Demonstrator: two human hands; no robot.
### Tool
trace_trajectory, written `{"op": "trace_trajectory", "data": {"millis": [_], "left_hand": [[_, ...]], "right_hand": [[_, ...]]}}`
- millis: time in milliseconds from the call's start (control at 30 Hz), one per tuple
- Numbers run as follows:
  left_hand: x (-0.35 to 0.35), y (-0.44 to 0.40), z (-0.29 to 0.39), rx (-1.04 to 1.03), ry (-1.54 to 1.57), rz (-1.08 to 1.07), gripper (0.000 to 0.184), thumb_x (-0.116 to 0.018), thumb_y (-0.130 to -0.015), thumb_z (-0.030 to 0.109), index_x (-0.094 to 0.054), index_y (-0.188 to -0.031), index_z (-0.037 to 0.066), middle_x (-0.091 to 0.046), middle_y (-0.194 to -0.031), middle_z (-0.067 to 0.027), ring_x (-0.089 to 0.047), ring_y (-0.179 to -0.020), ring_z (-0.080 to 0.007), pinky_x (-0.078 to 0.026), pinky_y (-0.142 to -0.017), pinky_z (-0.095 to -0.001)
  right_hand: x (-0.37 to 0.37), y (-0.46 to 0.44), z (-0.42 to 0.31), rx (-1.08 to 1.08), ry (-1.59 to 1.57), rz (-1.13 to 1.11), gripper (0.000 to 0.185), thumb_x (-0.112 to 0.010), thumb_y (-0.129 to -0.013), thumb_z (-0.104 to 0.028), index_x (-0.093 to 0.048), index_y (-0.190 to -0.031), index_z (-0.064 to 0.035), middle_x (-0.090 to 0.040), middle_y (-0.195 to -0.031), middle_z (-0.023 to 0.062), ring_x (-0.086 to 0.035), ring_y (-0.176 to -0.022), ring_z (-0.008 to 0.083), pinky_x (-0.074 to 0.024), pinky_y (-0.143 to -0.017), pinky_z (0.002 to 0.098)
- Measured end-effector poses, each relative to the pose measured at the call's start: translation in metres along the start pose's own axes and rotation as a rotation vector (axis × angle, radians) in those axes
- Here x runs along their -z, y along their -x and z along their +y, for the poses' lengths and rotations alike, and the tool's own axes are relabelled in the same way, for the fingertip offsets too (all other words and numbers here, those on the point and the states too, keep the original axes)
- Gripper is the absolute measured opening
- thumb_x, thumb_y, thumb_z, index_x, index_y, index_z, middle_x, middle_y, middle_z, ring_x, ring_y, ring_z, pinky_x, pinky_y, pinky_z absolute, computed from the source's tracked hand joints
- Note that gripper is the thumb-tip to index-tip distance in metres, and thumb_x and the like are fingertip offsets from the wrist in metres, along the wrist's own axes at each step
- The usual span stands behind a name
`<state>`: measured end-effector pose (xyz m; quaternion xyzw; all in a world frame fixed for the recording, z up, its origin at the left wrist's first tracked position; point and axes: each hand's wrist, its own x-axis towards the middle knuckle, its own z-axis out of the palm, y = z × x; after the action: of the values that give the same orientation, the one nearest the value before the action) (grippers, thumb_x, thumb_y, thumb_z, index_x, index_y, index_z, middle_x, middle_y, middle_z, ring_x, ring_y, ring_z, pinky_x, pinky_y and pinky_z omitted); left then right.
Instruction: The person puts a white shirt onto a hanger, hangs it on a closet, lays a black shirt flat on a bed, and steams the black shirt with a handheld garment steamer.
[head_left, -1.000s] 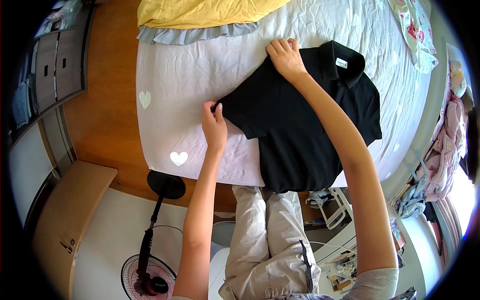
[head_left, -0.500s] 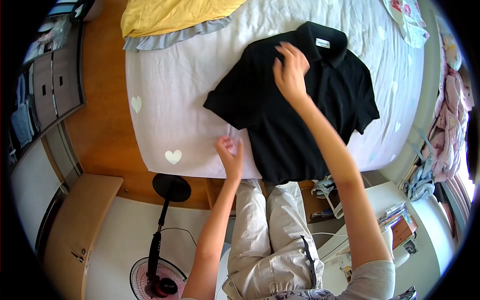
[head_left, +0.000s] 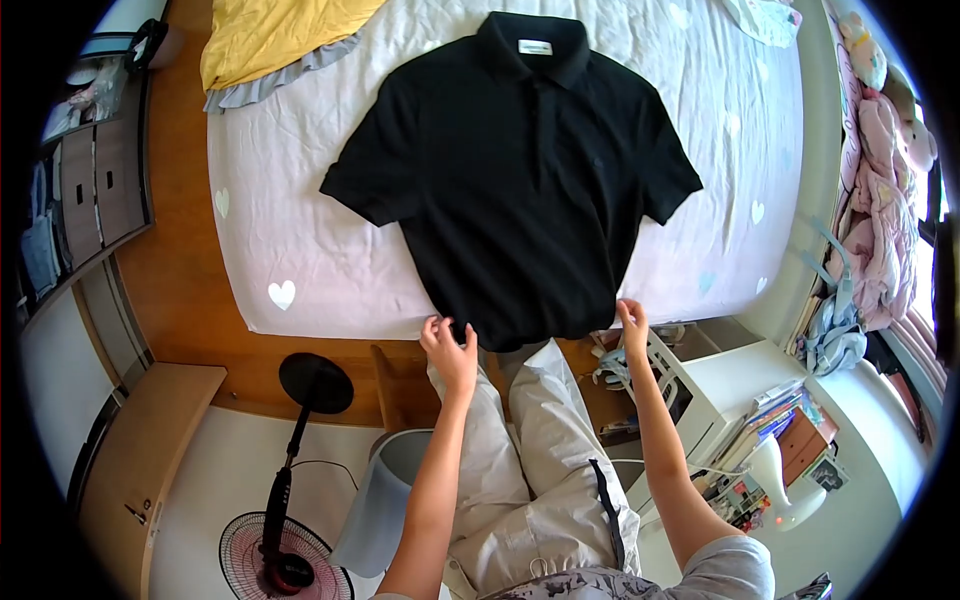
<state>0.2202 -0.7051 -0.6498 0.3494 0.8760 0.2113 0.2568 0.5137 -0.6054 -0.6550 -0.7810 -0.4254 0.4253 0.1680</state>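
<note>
A black short-sleeved polo shirt (head_left: 510, 180) lies spread front side up on the bed, its collar away from me and its lower edge at the near side of the mattress. My left hand (head_left: 449, 348) is at the shirt's lower left corner, thumb and fingers apart. At the lower right corner my right hand (head_left: 632, 322) pinches the edge of the shirt between thumb and fingers. A white label (head_left: 535, 47) shows inside the collar.
The bed sheet (head_left: 290, 230) has heart prints. Yellow cloth (head_left: 270, 40) lies at the far left. A fan (head_left: 280, 560) and grey bin (head_left: 385, 500) stand below left. At right are a desk with books (head_left: 765, 410) and a lamp (head_left: 780, 490).
Both hands have moved to the shirt's lower corners, the right one down from the shoulder area. The shirt appears further left and straighter in view, as the camera view has shifted.
</note>
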Motion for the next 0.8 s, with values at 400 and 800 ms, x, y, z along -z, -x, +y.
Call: {"op": "trace_trajectory", "data": {"millis": [400, 800], "left_hand": [[-0.005, 0.027, -0.058, 0.403, 0.711, -0.060, 0.024, -0.042, -0.091, 0.030, -0.042, -0.092, 0.006, -0.037, -0.083, -0.0005, -0.035, -0.079, -0.0109, -0.034, -0.074, -0.0261], [0.022, 0.014, -0.062, 0.474, 0.499, -0.803, 0.053, -0.067, -0.074, 0.023, -0.047, -0.114, -0.005, -0.052, -0.113, -0.0103, -0.048, -0.103, -0.0169, -0.037, -0.087, -0.0277]], "right_hand": [[-0.004, -0.004, -0.006, -0.167, -0.255, -0.321, 0.020, -0.054, -0.085, -0.023, -0.055, -0.083, -0.0025, -0.050, -0.065, -0.0017, -0.046, -0.061, 0.0073, -0.0365, -0.055, 0.0213], [-0.021, 0.026, 0.035, -0.637, -0.390, -0.667, 0.040, -0.048, -0.085, -0.045, -0.054, -0.094, -0.0070, -0.046, -0.054, 0.0000, -0.041, -0.040, 0.0102, -0.0288, -0.038, 0.0203]]}}
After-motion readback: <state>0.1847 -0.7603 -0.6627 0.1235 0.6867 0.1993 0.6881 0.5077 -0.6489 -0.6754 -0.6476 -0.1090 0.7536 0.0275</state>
